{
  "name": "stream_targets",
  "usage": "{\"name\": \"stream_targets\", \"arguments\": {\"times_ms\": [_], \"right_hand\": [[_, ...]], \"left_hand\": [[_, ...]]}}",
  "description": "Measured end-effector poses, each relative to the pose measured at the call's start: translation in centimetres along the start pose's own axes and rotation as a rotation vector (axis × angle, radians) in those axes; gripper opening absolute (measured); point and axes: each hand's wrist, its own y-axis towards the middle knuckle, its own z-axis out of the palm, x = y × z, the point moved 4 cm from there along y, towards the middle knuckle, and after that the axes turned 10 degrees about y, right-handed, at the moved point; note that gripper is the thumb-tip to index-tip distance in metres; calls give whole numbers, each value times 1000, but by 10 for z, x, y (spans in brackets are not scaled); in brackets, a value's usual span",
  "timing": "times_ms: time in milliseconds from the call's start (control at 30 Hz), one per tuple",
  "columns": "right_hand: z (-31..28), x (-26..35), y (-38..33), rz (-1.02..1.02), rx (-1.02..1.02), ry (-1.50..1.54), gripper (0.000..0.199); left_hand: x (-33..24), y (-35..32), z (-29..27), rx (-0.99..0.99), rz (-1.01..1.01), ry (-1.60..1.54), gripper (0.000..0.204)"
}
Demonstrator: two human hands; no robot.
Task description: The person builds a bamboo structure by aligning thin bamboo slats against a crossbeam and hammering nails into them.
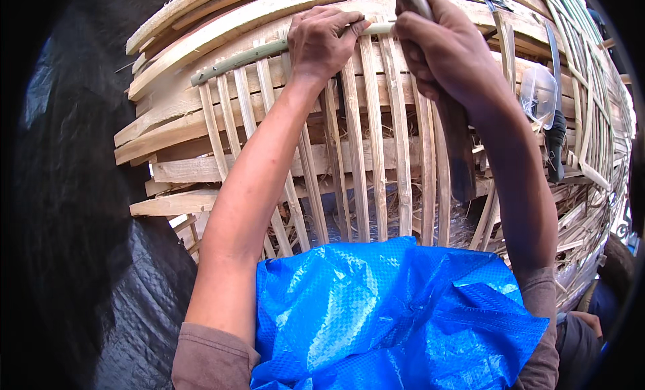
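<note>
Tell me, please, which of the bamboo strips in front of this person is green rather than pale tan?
The horizontal strip under the left hand; the upright slats are all tan.

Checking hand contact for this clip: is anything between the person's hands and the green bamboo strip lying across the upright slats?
Nothing visible. The left hand presses directly on the green bamboo strip, which crosses the upright slats. The right hand sits at the strip's right end, gripping a dark-bladed tool; whether it touches the strip cannot be told.

Your left hand (pixel 322 44) rests on the thin bamboo strip (pixel 248 57) lying across the upright slats (pixel 366 148) of the frame; your right hand (pixel 443 51) is just beside it, and the tarp (pixel 396 316) lies below, over your lap.
</note>
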Motion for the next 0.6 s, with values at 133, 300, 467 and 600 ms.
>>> {"name": "stream_targets", "arguments": {"times_ms": [133, 300, 467, 600], "right_hand": [[-13, 27, -8, -83, -61, 146, 13], [-35, -3, -37, 60, -153, 159, 20], [-58, -30, -55, 228, -184, 146, 26], [-71, -26, -62, 243, -121, 26, 34]], "left_hand": [[-7, 0, -8, 110, 57, 43, 34], [12, 6, -2, 160, -30, -251, 36], [6, 8, 0, 278, -34, 82, 33], [9, 5, 6, 301, 13, 120, 29]]}}
